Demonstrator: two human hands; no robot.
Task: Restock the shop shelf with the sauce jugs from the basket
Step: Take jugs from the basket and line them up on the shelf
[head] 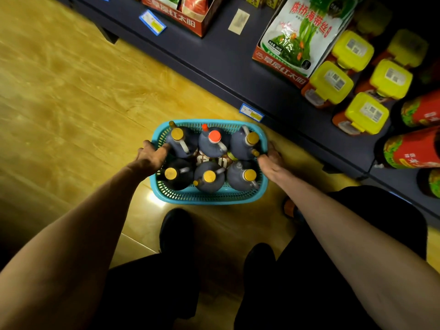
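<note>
Glossy plastics over a polished wood-look floor.

Perforated turquoise plastic basket, smooth with a soft sheen. Dark, smooth-skinned plastic sauce jugs inside, capped in shiny yellow, one red cap brighter and just as slick. Warm yellow floor with wood grain pattern, lacquered, throwing back a white glare beside the basket. Matt dark painted shelf, metal by the look. Crinkled glossy film on the seaweed bag, printed cardboard tray beneath. Yellow plastic lids with paper labels stuck on top.
</note>
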